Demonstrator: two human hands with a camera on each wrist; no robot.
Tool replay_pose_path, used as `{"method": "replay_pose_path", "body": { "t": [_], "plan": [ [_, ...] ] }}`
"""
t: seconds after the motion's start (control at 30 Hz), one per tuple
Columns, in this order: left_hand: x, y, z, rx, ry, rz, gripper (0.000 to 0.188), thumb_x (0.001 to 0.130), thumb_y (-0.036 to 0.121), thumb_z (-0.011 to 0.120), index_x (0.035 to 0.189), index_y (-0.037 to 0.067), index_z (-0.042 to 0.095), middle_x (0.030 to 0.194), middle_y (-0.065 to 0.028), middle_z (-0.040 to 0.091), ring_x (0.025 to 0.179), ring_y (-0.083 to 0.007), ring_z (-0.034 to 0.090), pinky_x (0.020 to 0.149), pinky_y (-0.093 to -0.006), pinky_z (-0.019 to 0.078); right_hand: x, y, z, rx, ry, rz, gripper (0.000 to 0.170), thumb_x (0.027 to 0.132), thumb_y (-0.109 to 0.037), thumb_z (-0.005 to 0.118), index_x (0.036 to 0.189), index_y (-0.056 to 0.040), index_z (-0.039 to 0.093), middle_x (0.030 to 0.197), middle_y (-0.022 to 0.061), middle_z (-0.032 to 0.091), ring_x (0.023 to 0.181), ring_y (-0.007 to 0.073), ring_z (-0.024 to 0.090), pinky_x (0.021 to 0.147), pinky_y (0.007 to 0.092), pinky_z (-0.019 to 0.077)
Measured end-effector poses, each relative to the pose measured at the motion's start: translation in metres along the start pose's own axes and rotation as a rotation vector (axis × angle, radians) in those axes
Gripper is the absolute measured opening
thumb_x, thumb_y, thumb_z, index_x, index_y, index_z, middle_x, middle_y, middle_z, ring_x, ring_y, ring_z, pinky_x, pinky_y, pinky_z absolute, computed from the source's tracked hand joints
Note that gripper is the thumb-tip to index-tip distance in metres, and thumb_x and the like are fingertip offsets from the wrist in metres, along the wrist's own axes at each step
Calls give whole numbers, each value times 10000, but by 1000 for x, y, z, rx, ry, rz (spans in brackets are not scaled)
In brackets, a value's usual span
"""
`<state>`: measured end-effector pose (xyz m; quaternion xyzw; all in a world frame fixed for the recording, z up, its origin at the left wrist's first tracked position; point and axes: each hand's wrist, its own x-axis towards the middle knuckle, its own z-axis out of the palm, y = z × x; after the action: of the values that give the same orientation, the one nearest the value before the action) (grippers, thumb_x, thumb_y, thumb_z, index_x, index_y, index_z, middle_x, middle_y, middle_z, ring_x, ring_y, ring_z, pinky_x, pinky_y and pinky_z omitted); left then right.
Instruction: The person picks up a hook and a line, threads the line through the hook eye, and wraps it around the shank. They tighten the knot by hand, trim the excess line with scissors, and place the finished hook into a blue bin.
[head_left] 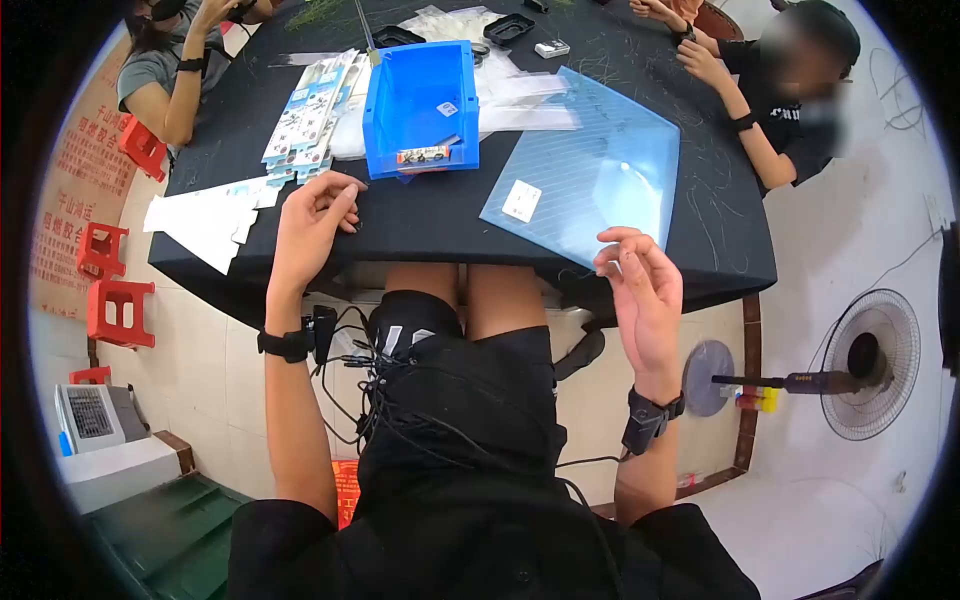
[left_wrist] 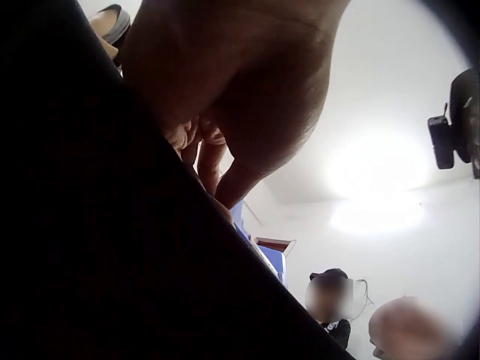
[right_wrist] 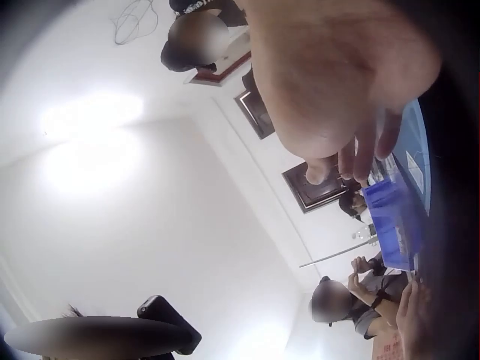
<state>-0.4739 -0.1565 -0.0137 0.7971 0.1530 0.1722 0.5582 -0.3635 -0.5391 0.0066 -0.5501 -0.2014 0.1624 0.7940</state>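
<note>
In the head view my left hand [head_left: 318,212] rests on the black cloth at the table's near edge, fingers loosely curled, holding nothing visible. Just beyond it stands a blue plastic bin [head_left: 375,130] with a small printed packet [head_left: 423,155] in its near end. My right hand [head_left: 645,290] is raised at the near corner of a translucent blue plastic sheet [head_left: 560,150], palm turned up, fingers loosely bent with no object seen in them. A white label [head_left: 522,201] sits on that sheet. The right wrist view shows the same palm [right_wrist: 345,75] with fingers hanging relaxed.
Left of the bin lie stacked printed cards [head_left: 305,115] and white card pieces [head_left: 215,220]. Clear plastic sleeves [head_left: 530,103] and black trays [head_left: 508,28] lie behind the bin. Two people sit across the table. Cables [head_left: 400,390] hang over my lap; a fan [head_left: 865,365] stands to the right.
</note>
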Motion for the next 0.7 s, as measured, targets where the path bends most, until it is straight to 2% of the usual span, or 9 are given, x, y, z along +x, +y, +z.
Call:
{"method": "replay_pose_path", "body": {
  "t": [0.03, 0.07, 0.17, 0.2, 0.33, 0.43, 0.53, 0.63, 0.7],
  "plan": [
    [1, 1, -1, -17, -8, -10, 172, 1053, 155, 625, 1093, 13, 713, 849, -9, 634, 768, -77, 610, 708, -234, 515, -3, 2, -1, -90, 4, -35, 152, 1052, -162, 628, 995, -23, 650, 1257, 102, 651, 1026, 154, 614, 935, 314, 477],
    [1, 1, -2, -14, -9, -9, 172, 1053, 155, 625, 1093, 13, 713, 849, -9, 634, 768, -77, 610, 708, -234, 515, -8, 4, 0, -107, 59, -7, 136, 1043, -143, 624, 982, -22, 641, 1244, 101, 644, 1017, 144, 598, 928, 310, 470],
    [-1, 0, 0, -7, -15, 10, 165, 1049, 140, 622, 1083, 9, 717, 848, -13, 641, 765, -73, 601, 711, -235, 512, -15, 12, 8, -104, 62, 1, 124, 1039, -128, 622, 977, -22, 636, 1244, 105, 633, 1006, 135, 580, 909, 299, 464],
    [-2, 2, 1, 1, -16, 31, 156, 1039, 120, 625, 1075, 4, 722, 827, -16, 648, 746, -69, 598, 704, -232, 518, -15, 12, 14, -107, 55, 6, 111, 1034, -114, 621, 970, -23, 631, 1246, 103, 619, 971, 108, 539, 878, 274, 441],
    [-1, 4, 4, 55, 7, 31, 137, 1018, 84, 633, 1039, -14, 726, 771, -32, 667, 696, -64, 603, 656, -233, 524, 2, 0, 40, -231, -26, -13, 97, 1021, -93, 628, 962, -16, 620, 1238, 89, 610, 915, 86, 469, 864, 262, 406],
    [-4, 8, 0, 51, 20, -11, 131, 1013, 83, 639, 1032, -18, 720, 772, -39, 672, 699, -68, 618, 648, -233, 527, 35, 3, 60, -266, -105, -58, 83, 1018, -79, 628, 968, -14, 618, 1235, 85, 612, 928, 92, 485, 868, 269, 415],
    [-1, 10, -5, 10, -49, -47, 163, 1037, 120, 627, 1051, -16, 715, 822, -31, 659, 757, -62, 604, 680, -220, 514, 71, 21, 67, -276, -130, -102, 68, 1016, -64, 626, 982, -6, 620, 1216, 88, 620, 946, 87, 498, 868, 266, 422],
    [-4, 9, -6, 48, -43, -26, 159, 1031, 112, 634, 1056, -24, 711, 821, -35, 660, 754, -65, 605, 678, -219, 512, 79, 24, 72, -264, -133, -103, 73, 1016, -67, 625, 996, 3, 626, 1204, 91, 630, 936, 90, 514, 856, 260, 429],
    [-4, 10, -6, 53, -32, 5, 154, 1024, 108, 642, 1053, -27, 708, 823, -36, 664, 749, -68, 605, 681, -219, 511, 77, 23, 78, -154, -147, -102, 95, 1024, -87, 629, 997, 4, 631, 1204, 89, 630, 906, 94, 516, 836, 260, 437]
  ]
}}
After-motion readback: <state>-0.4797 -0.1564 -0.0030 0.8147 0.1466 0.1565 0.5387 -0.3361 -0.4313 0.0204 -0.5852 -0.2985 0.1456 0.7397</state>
